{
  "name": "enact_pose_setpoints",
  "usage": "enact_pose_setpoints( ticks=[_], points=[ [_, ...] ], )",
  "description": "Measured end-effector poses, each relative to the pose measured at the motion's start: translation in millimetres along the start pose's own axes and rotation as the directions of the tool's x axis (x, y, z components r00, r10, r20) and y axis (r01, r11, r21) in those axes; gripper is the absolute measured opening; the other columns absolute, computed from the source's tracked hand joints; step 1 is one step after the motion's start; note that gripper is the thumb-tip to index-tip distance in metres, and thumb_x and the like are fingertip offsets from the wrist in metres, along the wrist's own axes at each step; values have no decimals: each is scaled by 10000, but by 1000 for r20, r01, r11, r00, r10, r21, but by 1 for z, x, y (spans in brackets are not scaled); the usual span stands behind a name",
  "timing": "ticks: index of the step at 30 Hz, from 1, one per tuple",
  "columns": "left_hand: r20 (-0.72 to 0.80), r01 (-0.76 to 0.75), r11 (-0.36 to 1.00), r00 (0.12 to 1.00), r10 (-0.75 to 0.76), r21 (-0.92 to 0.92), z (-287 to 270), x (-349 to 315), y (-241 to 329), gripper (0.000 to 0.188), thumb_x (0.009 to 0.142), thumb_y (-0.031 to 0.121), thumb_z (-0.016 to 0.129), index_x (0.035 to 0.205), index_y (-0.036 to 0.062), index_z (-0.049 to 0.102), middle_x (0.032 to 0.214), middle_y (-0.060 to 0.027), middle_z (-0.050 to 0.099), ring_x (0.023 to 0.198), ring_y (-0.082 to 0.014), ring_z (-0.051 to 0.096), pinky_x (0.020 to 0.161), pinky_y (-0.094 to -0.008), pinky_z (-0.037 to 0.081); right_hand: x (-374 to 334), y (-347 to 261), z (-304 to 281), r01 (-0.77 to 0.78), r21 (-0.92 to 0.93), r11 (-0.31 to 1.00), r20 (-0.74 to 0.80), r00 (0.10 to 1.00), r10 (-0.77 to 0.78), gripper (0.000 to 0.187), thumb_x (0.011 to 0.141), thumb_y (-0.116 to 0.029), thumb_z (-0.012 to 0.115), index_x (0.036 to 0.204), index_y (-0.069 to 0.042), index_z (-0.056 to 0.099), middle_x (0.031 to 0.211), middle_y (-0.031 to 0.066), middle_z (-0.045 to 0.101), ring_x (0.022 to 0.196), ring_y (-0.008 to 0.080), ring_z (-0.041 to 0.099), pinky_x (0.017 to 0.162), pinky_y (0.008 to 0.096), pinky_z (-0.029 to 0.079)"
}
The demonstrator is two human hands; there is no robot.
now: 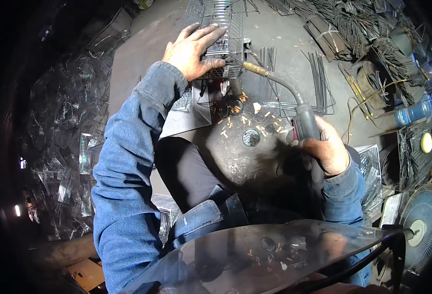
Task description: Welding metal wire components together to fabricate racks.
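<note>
A wire basket (234, 36) of shiny metal mesh rests on the work surface at the top centre. My left hand (192, 53) grips its near left part, fingers stretched over the mesh and thumb set apart toward the right. In my right hand (327, 149) is a welding torch (285, 84), its dark handle wrapped by the fingers. The torch's bent grey neck runs up and left to a brassy nozzle, whose tip is close to the basket's lower right corner. Whether tip and wire touch, I cannot tell. No arc shows there.
Loose wire rods (319, 81) lie right of the basket. Cigarette butts (260, 130) litter the floor by my legs. Mesh pieces (71, 147) are heaped at left. A fan (424, 225) and a blue bottle (414, 115) stand at right. A clear visor (255, 259) crosses the lower edge.
</note>
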State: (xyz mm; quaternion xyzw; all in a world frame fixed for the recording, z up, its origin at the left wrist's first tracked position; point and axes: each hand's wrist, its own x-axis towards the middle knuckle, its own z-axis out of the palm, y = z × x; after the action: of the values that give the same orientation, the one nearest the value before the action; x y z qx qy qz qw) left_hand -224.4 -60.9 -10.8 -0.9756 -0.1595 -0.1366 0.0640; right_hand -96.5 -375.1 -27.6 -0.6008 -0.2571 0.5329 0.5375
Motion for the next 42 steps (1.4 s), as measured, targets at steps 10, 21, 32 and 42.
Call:
enact_pose_setpoints(
  ticks=[10,21,32,42],
  points=[
    [-12,-13,1000,1000,13,5,2,1,-1,754,698,482,690,1357,282,383,1413,34,370,1302,-307,304,1022,-482,344,3,2,3,21,36,999,-19,1000,-20,262,705,-18,531,967,-14,524,777,41,543,539,117,506,483,246,430],
    [84,62,997,994,-65,41,4,3,-5,765,699,551,657,1350,240,399,1431,48,341,1330,-315,255,947,-608,332,7,8,3,98,109,989,20,995,-100,351,718,-17,554,1065,-13,500,843,41,557,651,104,512,560,241,434],
    [3,5,1000,1000,-5,-13,1,3,0,762,682,494,696,1341,233,415,1395,7,397,1290,-312,325,1019,-459,348,11,14,-2,140,50,989,27,990,-141,350,734,-11,556,1079,-9,503,874,42,577,757,111,526,673,252,439],
    [-4,11,999,1000,-11,-38,-4,3,3,772,675,524,692,1340,243,418,1386,-4,410,1286,-313,335,1015,-459,356,0,-2,13,149,-67,987,-116,981,-156,299,732,51,545,1021,-25,530,864,20,566,780,99,517,710,235,428]
  ],
)
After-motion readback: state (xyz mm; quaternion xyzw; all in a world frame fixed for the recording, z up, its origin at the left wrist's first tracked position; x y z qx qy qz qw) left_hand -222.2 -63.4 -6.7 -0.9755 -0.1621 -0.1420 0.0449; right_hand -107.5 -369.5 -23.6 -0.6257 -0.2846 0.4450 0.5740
